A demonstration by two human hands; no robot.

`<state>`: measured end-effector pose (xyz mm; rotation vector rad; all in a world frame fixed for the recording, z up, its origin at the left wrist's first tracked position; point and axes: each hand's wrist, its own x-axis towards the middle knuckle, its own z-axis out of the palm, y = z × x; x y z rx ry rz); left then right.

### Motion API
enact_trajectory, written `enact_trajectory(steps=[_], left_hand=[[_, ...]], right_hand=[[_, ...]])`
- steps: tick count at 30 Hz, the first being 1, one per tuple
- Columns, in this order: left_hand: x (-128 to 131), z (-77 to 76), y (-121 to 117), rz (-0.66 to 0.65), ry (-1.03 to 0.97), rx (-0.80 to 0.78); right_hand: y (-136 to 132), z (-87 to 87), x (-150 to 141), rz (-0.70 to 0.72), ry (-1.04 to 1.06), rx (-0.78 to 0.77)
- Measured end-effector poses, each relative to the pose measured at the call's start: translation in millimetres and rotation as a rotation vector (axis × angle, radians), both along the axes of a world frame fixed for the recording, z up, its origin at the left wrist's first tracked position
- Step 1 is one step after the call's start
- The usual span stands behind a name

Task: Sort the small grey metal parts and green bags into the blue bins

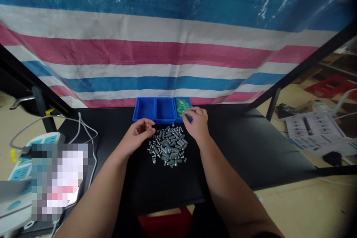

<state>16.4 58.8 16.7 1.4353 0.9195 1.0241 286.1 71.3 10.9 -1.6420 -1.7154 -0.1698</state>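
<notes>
A heap of small grey metal screws and dark grey cylindrical pieces (169,147) lies on the black table in front of me. My left hand (139,135) hovers at the heap's upper left edge, fingers curved and thumb a little apart from them; nothing shows between them. Behind the heap stand three joined blue trays; the left tray (145,108) and middle tray (164,109) show bare floors. Small green packets (182,105) lie in the right one. Over that tray's front right corner, my right hand (197,121) has its fingers bent in at the packets; whatever is between the fingertips is hidden.
A striped plastic sheet (173,52) hangs behind the black table (240,148). At the left are a power strip (22,167), white cables (93,156) and a pixelated device (61,182). A red stool (167,223) shows below the front edge.
</notes>
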Motion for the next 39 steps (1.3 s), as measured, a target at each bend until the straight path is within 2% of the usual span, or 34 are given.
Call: enact_trajectory(steps=[2,4,7,11,14,22,24,26,28,30,35,39], left_hand=[[-4.9,1.5,0.1,0.029,0.179,0.098],[-9.9,2.8,-0.7,0.005,0.406,0.205],[-15.2,4.0,-2.8,-0.119,0.621,0.257],[-16.0,4.3,-5.6,-0.26,0.69,0.213],[-11.5,4.5,-7.6,-0.264,0.701,0.229],[1.6,6.1,-10.8,-0.184,0.622,0.324],[0.9,5.5,-8.5,-0.077,0.583,0.381],[-1.5,4.1,-4.7,0.103,0.547,0.464],[-4.4,2.1,-0.4,0.292,0.542,0.528],[-6.6,0.1,2.9,0.406,0.567,0.536],[-5.7,-3.4,3.9,0.421,0.557,0.468],[-3.8,-6.0,3.7,0.387,0.465,0.368]], right_hand=[[-3.1,7.1,0.2,0.087,0.032,0.018],[-8.2,16.3,0.2,0.222,0.076,-0.059],[-18.6,28.9,-0.9,0.419,0.114,-0.341],[-31.4,35.2,-7.6,0.743,0.099,-0.8],[-37.3,32.2,-16.5,0.834,0.03,-0.954],[-41.1,24.8,-26.3,0.631,-0.118,-0.797],[-40.4,23.4,-26.3,0.619,-0.117,-0.761],[-39.0,21.9,-26.3,0.631,-0.09,-0.752],[-36.7,20.9,-25.6,0.652,-0.03,-0.752],[-33.5,20.9,-23.2,0.67,0.069,-0.755],[-24.3,18.4,-12.5,0.632,0.391,-0.729],[-17.8,10.2,-9.7,0.639,0.423,-0.758]])
